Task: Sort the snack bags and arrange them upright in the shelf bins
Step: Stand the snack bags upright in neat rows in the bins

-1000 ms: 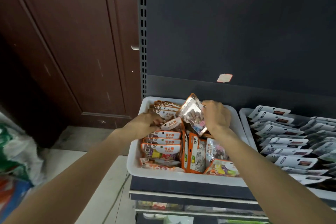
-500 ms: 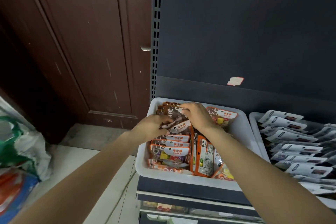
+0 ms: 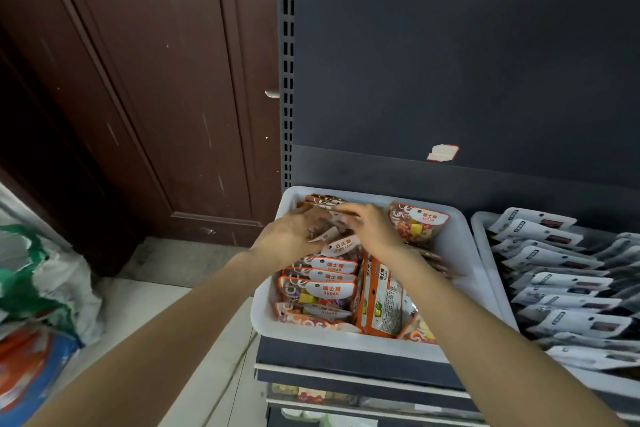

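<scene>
Landmark: the white bin (image 3: 460,253) on the dark shelf (image 3: 346,359), its left wall next to the slotted shelf upright (image 3: 287,80).
Snack bags: a row of orange-and-white snack bags (image 3: 320,288) stands upright along the bin's left side, white header tabs facing the camera; more bags stand edge-on in the middle of the bin.
Lone bag: one bag of coloured sweets (image 3: 417,225) leans against the bin's back wall, right of both hands.
Left hand (image 3: 291,236): at the back-left corner of the bin, fingers curled onto the bags at the back of the row; blur hides the exact grip.
Right hand (image 3: 372,227): just beside the left one, fingers bent down on the same back bags.
Neighbouring bin (image 3: 485,218): right of the white bin, filled with white-and-black packets (image 3: 561,284) in overlapping rows.
Left of the shelf: a brown cabinet door (image 3: 138,80) and a plastic sack (image 3: 41,281) on the floor.
</scene>
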{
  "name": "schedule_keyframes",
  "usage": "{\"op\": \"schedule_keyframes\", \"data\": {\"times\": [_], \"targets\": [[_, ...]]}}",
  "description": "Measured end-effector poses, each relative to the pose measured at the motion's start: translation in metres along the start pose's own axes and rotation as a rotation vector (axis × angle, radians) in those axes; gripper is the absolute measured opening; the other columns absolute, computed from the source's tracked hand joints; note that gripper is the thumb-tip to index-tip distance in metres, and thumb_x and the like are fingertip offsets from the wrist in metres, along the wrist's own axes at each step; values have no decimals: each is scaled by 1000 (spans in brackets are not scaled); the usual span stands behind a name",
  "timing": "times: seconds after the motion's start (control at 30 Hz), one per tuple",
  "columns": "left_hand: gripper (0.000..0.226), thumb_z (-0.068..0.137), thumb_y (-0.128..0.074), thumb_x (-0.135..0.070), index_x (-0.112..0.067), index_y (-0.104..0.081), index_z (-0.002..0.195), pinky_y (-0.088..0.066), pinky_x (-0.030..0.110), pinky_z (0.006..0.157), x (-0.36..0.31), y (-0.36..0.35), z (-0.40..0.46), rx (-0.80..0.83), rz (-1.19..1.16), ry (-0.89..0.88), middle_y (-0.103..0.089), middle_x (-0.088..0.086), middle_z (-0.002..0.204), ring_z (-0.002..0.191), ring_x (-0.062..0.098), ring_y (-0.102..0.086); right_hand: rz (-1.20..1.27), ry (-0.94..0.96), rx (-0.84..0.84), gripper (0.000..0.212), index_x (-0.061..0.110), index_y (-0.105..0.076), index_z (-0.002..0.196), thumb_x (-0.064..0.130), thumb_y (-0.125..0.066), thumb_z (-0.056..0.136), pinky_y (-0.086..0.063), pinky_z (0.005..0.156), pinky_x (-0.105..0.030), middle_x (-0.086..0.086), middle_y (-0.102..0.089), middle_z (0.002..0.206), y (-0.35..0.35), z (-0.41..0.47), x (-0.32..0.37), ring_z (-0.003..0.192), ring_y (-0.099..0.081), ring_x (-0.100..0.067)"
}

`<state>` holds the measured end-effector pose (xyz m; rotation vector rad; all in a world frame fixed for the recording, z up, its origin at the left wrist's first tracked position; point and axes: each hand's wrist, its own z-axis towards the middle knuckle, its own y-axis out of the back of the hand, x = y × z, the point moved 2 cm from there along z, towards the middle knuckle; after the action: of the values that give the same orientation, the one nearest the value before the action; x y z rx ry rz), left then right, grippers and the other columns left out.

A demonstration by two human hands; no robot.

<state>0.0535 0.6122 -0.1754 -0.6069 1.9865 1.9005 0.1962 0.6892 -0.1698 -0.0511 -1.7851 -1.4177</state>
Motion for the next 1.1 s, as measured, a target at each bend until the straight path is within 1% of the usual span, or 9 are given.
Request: {"op": "schedule_keyframes", "data": {"times": [0.13,0.2,0.37,0.5,0.6,0.7,0.87,1.0,1.1], "targets": [[44,90,-60,-31,-27,-48,132,-39,35,100,-30,-13,17,-88,70,-86,-44,-1,137,127,22,-42,-55,-139,-40,33,20,-58,127,14,-53,95,-41,96,-30,-4,-60,127,40,-26,-51,119,-54,-22],[43,91,-59,-31,-23,-50,132,-36,36,102,-49,-24,26,-93,90,-149,-46,1,134,127,21,-39,-89,-250,16,33,19,-59,126,14,-59,93,-40,97,-25,0,-61,127,55,-42,-82,117,-56,-17],[45,94,-54,-32,-26,-43,138,-35,39,108,-87,-57,48,134,145,-181,-39,2,145,130,24,-40,-154,-316,158,42,16,-62,123,17,-73,82,-44,99,-30,-5,-64,122,71,-62,-127,112,-60,-18],[40,93,-55,-36,-28,-49,132,-39,41,105,-94,-71,57,199,162,-163,-49,1,136,123,23,-48,-434,-263,176,33,29,-59,124,23,-60,91,-47,90,-31,-1,-62,122,74,-53,-133,111,-58,-22],[28,91,-59,-31,-29,-59,120,-41,38,104,-91,-71,56,190,115,-193,-52,-4,130,118,17,-51,-614,-204,79,27,32,-63,118,24,-47,97,-45,86,-34,-4,-62,121,78,-42,-131,109,-59,-26],[24,91,-59,-25,-29,-64,114,-42,35,102,-89,-73,52,204,121,-233,-53,-6,130,113,13,-53,-611,-148,28,24,32,-66,112,24,-50,96,-48,86,-35,-2,-64,117,80,-34,-130,106,-60,-25],[21,91,-60,-28,-27,-66,111,-26,38,113,-92,-80,52,140,197,-230,-48,-10,131,118,11,-48,-572,-140,14,24,31,-66,111,23,-49,96,-49,87,-36,0,-65,116,77,-33,-132,105,-61,-23],[16,93,-57,-22,-19,-66,107,-39,32,106,-98,-76,56,39,91,-168,-44,-5,135,117,15,-51,-456,-195,-205,25,22,-67,112,17,-48,97,-48,83,-34,-2,-67,115,87,-35,-131,103,-62,-25],[18,97,-49,-19,-14,-59,112,-50,29,92,-98,-68,61,-75,29,-35,-55,6,128,111,21,-59,-421,-228,-197,24,19,-67,110,12,-50,96,-50,81,-35,-7,-68,112,91,-34,-135,102,-62,-27]]}}
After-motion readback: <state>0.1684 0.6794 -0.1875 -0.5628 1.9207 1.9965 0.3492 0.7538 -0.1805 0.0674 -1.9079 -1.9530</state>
